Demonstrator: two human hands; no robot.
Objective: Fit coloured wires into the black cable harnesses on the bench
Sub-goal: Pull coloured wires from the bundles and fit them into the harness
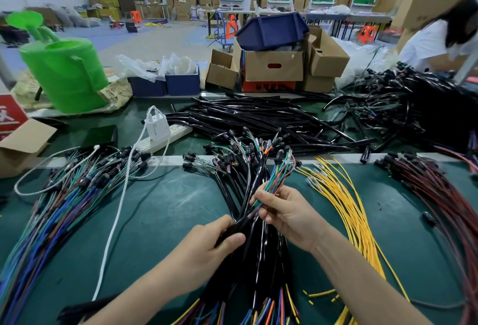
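A bundle of black cable harnesses (261,254) lies lengthwise down the middle of the green bench, coloured wire ends fanning out at both ends. My left hand (207,244) is closed around one black sleeve near the bundle's middle. My right hand (284,213) pinches a small bunch of coloured wires (276,177) that comes out of that sleeve and points up and away. Loose yellow wires (346,210) lie just right of my right hand.
A heap of blue, green and brown wires (59,203) fills the left, dark red wires (439,195) the right. Empty black sleeves (271,122) pile behind a metal strip. A white power strip (165,135), its cable (113,223), a green watering can (64,73), cardboard boxes (274,66) and a person (439,37) stand around.
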